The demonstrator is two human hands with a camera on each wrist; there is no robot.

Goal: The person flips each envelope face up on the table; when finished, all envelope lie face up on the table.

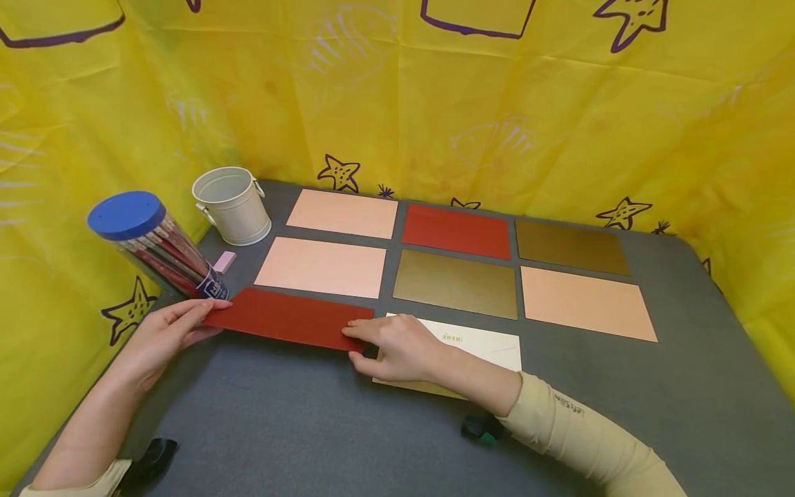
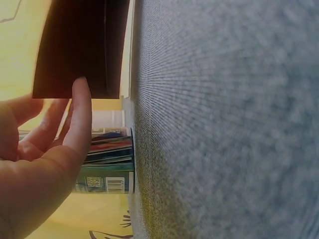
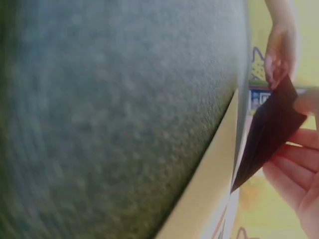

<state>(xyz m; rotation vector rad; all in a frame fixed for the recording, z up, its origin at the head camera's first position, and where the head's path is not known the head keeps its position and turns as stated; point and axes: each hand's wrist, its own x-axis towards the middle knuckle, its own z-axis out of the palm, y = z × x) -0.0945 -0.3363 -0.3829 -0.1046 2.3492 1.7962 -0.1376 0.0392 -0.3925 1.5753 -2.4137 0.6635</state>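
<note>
Both hands hold a dark red envelope (image 1: 288, 317) level, a little above the grey table. My left hand (image 1: 168, 338) pinches its left end between thumb and fingers. At its right end, my right hand (image 1: 406, 348) grips the edge with thumb and fingers. In the left wrist view, the envelope's dark underside (image 2: 79, 45) shows a seam line. Under and behind my right hand lies a cream envelope (image 1: 484, 345) with small printed marks, partly hidden by the hand and forearm.
Two rows of flat envelopes lie beyond: pink (image 1: 319, 266), peach (image 1: 586, 304), red (image 1: 456, 231) and olive-gold (image 1: 456, 283). At left stand a blue-lidded tube of pencils (image 1: 164, 248), a pink eraser (image 1: 225, 261) and a white bucket (image 1: 232, 207). A yellow patterned cloth (image 1: 397, 103) surrounds the table.
</note>
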